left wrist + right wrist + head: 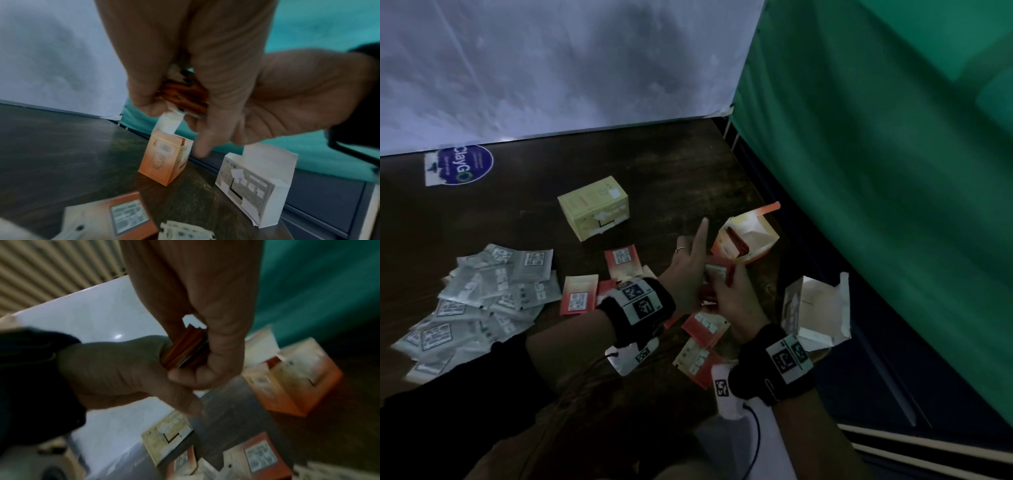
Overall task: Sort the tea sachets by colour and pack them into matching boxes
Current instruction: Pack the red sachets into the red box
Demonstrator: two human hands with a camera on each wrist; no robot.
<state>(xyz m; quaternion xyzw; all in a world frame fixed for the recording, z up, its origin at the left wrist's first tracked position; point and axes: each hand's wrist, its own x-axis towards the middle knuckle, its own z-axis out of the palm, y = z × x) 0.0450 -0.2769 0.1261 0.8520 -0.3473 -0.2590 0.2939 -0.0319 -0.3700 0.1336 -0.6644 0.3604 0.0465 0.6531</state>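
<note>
Taking the orange box (744, 240) as landmark: far to its left a heap of grey sachets (479, 301) spreads toward the table's left edge. The closed yellow box (594, 207) stands to its upper left, with bare table (482, 212) around it. Loose orange sachets (580, 298) lie left and below. Just beside the open orange box, the left hand (690, 270) and right hand (736, 298) both clasp a stack of orange sachets (717, 275). The white box (816, 313) stands open below it, at the table's right edge.
</note>
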